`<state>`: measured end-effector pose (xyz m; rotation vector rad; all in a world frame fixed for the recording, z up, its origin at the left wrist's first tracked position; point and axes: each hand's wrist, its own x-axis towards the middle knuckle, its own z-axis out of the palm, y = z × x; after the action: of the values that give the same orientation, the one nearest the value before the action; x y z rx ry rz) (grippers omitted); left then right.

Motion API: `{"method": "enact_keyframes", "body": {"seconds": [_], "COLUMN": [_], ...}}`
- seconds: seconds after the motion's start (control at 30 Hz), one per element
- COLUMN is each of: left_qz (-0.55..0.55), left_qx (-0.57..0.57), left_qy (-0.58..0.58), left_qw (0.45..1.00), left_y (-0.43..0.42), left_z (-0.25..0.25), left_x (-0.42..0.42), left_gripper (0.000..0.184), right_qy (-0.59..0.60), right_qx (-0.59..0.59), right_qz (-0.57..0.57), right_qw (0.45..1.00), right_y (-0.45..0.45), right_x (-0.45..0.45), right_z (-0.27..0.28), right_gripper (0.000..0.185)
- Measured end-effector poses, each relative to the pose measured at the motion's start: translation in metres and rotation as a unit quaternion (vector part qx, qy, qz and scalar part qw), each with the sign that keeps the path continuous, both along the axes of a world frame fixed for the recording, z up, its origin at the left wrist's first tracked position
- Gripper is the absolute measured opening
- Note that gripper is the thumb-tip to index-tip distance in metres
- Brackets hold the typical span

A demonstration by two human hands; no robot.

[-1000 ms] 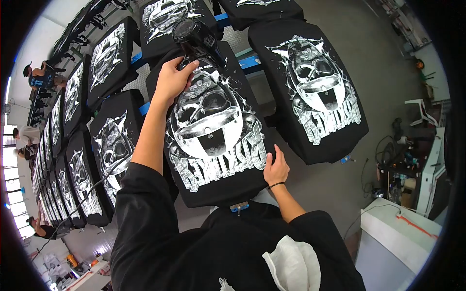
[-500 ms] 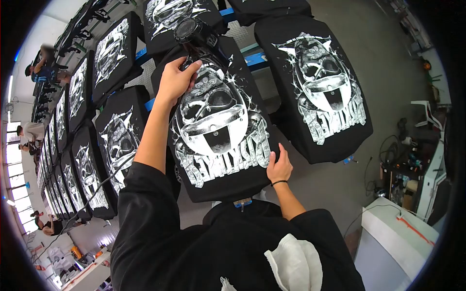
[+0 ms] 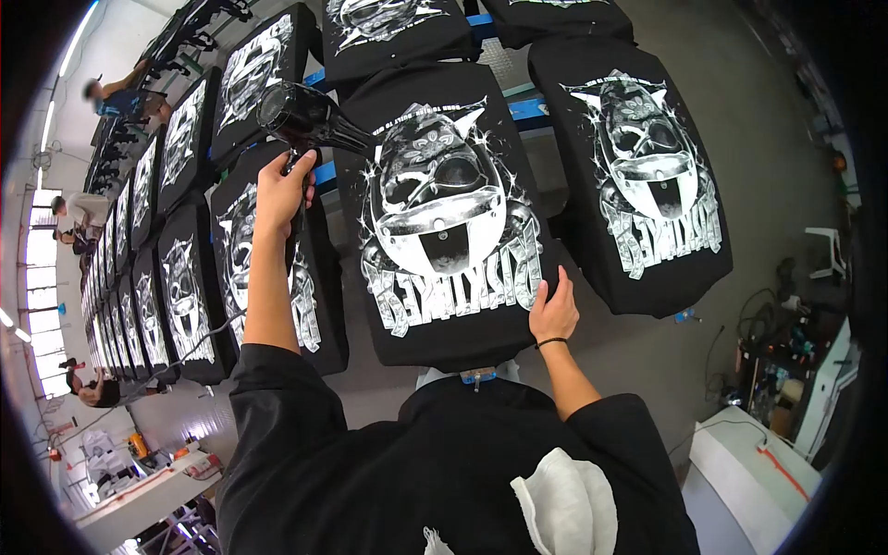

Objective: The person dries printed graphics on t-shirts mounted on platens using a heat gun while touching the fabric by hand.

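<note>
My left hand (image 3: 280, 196) is wrapped round the handle of a black hair dryer (image 3: 298, 111). The dryer's nozzle points right, over the upper left side of a black T-shirt (image 3: 462, 344) stretched flat on a board in front of me. A white skull-like print (image 3: 439, 222) with large lettering covers the shirt's middle. At the shirt's lower right edge, my right hand (image 3: 555, 313) rests with fingers apart, holding nothing. It wears a thin dark wristband.
Another printed black shirt (image 3: 661, 176) lies on a board to the right. Rows of similar shirts (image 3: 190, 277) stretch away left. A grey cord (image 3: 199, 344) crosses there. Several people (image 3: 129, 100) are at far left. A white cabinet (image 3: 749, 462) stands at lower right.
My left hand has swung the hair dryer left, from over the print's top to beside the shirt, uncovering the upper print. My right hand stays at the lower right edge. The view has shifted slightly.
</note>
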<state>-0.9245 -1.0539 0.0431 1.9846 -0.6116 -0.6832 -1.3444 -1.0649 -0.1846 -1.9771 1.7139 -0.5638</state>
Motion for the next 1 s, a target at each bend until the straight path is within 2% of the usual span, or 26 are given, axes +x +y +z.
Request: {"method": "enact_keyframes", "body": {"seconds": [0.1,0.23,0.53,1.0], "left_qz": [0.018,0.032,0.081,0.054], "left_qx": [-0.011,-0.018,-0.026,0.008], "left_qy": [0.001,0.011,0.000,-0.023], "left_qw": [1.000,0.999,0.996,0.998], "left_y": [0.011,0.023,0.045,0.033], "left_z": [-0.005,-0.005,0.008,0.019], "left_x": [-0.015,-0.031,-0.078,-0.095], "left_gripper": [0.024,0.039,0.024,0.025], "right_qy": [-0.004,-0.012,0.033,0.004], "right_qx": [0.002,0.004,0.004,0.000], "right_qz": [0.002,0.009,0.027,0.022], "right_qw": [1.000,1.000,0.999,1.000], "right_y": [0.000,0.000,-0.002,-0.005], "right_x": [-0.002,-0.004,-0.004,-0.005], "right_z": [0.001,0.003,0.000,0.002], "right_gripper": [0.052,0.053,0.060,0.062]}}
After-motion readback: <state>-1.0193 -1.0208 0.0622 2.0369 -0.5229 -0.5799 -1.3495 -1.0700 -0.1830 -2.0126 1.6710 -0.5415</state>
